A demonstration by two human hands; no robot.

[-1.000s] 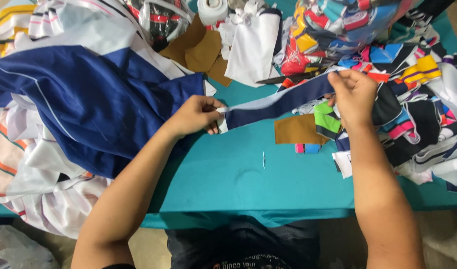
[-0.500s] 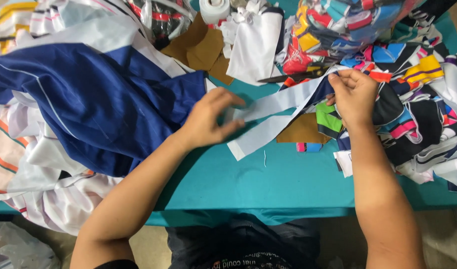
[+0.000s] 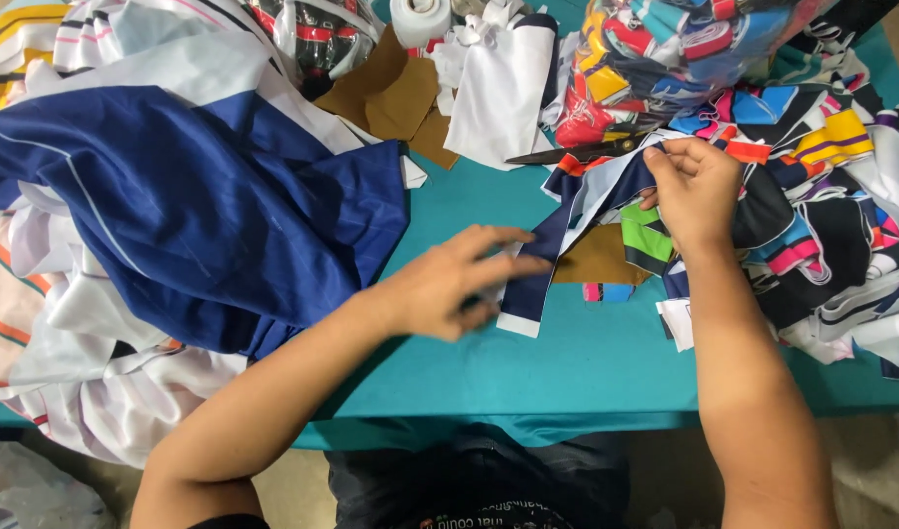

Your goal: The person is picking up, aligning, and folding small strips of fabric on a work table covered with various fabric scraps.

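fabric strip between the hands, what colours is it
Navy blue with white edging, the fabric strip, seen in the head view.

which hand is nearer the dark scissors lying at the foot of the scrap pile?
Right. The right hand grips the navy-and-white fabric strip just below-right of the dark scissors; the left hand lies well below-left, at the strip's lower end.

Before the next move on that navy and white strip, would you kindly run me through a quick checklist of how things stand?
1. Right hand pinches the upper end of the navy and white strip: ok.
2. Left hand lies open at the strip's lower end: ok; whether it presses down, cannot tell.
3. Strip lies flat: not ok, it is folded and twisted.
4. Scissors lie apart from both hands: ok.
5. Teal table below the strip is bare: ok.
6. Big blue cloth is off the strip: ok.
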